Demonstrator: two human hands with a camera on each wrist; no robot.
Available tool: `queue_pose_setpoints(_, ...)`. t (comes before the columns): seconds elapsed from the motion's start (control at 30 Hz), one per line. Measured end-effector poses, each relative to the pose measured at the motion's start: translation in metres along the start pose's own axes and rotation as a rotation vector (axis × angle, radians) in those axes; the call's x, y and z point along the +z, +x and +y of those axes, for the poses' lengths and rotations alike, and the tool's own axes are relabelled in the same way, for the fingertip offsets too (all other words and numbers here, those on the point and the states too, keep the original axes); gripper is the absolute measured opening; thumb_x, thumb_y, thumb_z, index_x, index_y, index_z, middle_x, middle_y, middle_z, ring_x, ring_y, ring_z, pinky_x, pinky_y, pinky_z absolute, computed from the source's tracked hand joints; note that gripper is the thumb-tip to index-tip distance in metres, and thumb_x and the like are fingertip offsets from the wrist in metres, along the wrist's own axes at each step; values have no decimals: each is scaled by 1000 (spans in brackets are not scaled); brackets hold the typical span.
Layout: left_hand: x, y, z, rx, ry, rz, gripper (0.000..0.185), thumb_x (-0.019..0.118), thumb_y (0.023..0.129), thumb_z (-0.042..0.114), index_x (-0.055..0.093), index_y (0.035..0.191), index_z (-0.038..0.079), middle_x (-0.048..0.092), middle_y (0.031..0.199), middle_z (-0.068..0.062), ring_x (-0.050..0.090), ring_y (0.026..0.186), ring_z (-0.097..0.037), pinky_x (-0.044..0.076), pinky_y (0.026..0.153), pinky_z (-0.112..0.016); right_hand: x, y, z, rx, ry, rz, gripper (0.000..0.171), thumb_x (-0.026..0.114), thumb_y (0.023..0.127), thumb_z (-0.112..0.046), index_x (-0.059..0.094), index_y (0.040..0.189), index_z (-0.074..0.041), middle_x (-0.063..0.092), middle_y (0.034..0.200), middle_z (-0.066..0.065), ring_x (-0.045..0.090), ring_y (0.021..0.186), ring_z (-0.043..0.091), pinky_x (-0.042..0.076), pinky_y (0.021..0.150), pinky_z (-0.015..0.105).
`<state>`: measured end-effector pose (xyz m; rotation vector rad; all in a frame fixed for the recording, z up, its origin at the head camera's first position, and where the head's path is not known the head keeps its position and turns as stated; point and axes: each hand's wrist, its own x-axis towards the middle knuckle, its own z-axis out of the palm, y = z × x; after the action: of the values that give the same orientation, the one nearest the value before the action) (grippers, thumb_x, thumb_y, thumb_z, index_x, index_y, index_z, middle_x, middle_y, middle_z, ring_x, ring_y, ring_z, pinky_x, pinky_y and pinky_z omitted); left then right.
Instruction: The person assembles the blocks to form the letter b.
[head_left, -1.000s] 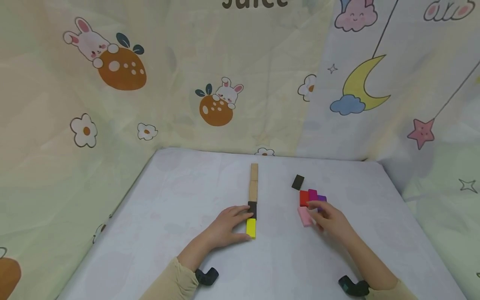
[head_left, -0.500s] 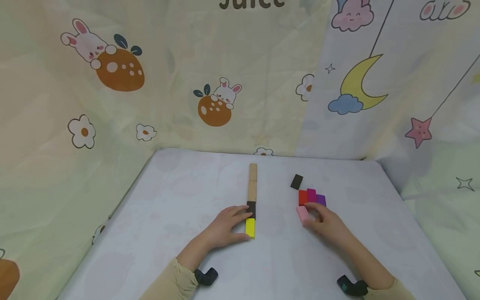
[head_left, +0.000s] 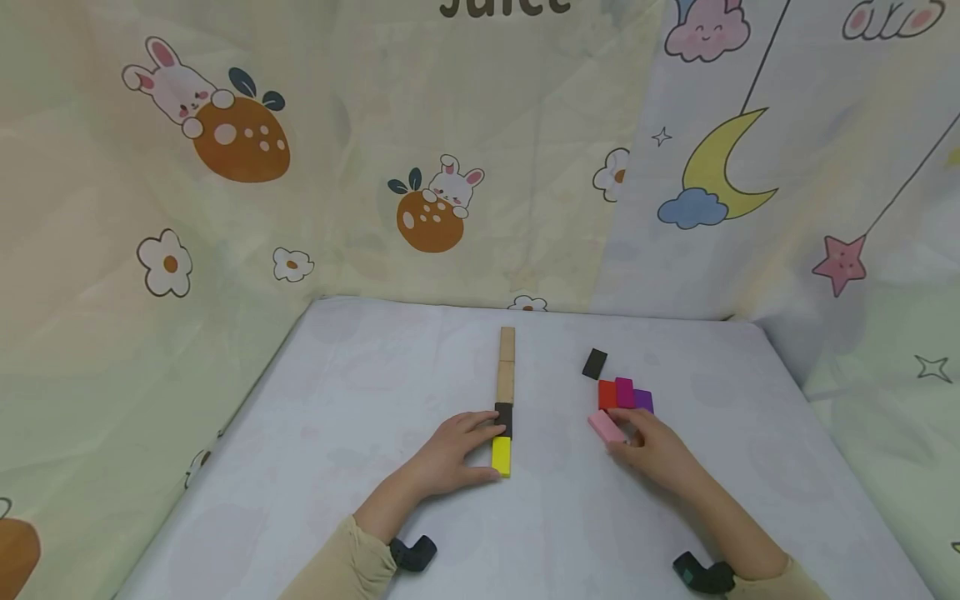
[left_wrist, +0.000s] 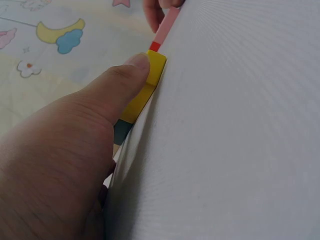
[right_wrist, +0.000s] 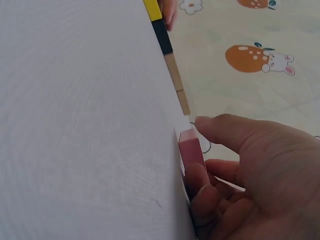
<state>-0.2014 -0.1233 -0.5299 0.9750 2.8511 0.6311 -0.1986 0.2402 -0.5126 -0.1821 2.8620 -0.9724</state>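
The pink block [head_left: 606, 427] has turned since a moment ago: it lay pointing away from the person beside the heap, and now it sits slanted, its far end swung out to the left, with the right hand [head_left: 654, 450] pinching it between thumb and curled fingers. In the right wrist view the block [right_wrist: 191, 150] looks tipped up on the white tabletop [head_left: 360, 417], thumb above it and fingertips below.

It has not joined the row yet. That row runs down the middle of the table: two tan blocks [head_left: 507, 365], then a black block [head_left: 504, 419], then a yellow block [head_left: 501, 456] at the near end, all end to end. The left hand [head_left: 450, 454] rests flat against the row's left side, fingers relaxed, thumb pressing the yellow block [left_wrist: 145, 87].

So four blocks are laid, by my reckoning, and the pink one looks next. Left in the heap just behind the right hand are a red block [head_left: 607, 393], a magenta block [head_left: 624, 392] and a purple block [head_left: 643, 401], with a loose black piece [head_left: 595, 363] further back.
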Motion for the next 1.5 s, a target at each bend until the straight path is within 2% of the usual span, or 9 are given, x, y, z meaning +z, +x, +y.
queue_pose_setpoints(0.3, -1, 0, 1, 6, 4, 4, 70, 50, 78, 68, 31, 139, 41, 23, 150, 15, 25, 137, -16, 25, 112, -44, 2, 0, -2, 12, -47, 45, 53, 70, 78, -38, 55, 124, -20, 54, 93, 2, 48, 82, 18, 42, 57, 23)
queue_pose_setpoints(0.93, -2, 0, 2, 1, 3, 0, 70, 51, 78, 68, 31, 139, 41, 24, 150, 14, 26, 138, -18, 25, 112, -45, 5, 1, -3, 21, -28, 86, 47, 70, 79, -32, 58, 122, -18, 55, 94, 3, 48, 82, 18, 43, 57, 22)
queue_pose_setpoints(1.27, -2, -1, 1, 21, 7, 9, 70, 50, 78, 68, 31, 140, 39, 25, 150, 12, 26, 138, -17, 25, 112, -45, 2, 3, -11, -23, 15, 67, 43, 67, 82, -35, 58, 121, -23, 55, 93, 0, 49, 80, 17, 45, 57, 22)
queue_pose_setpoints(1.4, -1, 0, 0, 30, 6, 11, 71, 49, 79, 68, 31, 140, 39, 24, 150, 13, 26, 138, -16, 25, 112, -44, 3, 10, -19, -20, 35, 45, 45, 67, 82, -36, 55, 124, -24, 55, 99, 1, 50, 84, 18, 47, 60, 23)
queue_pose_setpoints(1.5, -1, 0, -1, 31, 3, 10, 71, 49, 79, 68, 32, 140, 38, 24, 150, 13, 26, 138, -16, 25, 112, -44, 6, 17, -25, -24, 42, 38, 46, 66, 83, -37, 54, 126, -26, 55, 110, 1, 50, 91, 19, 48, 65, 24)
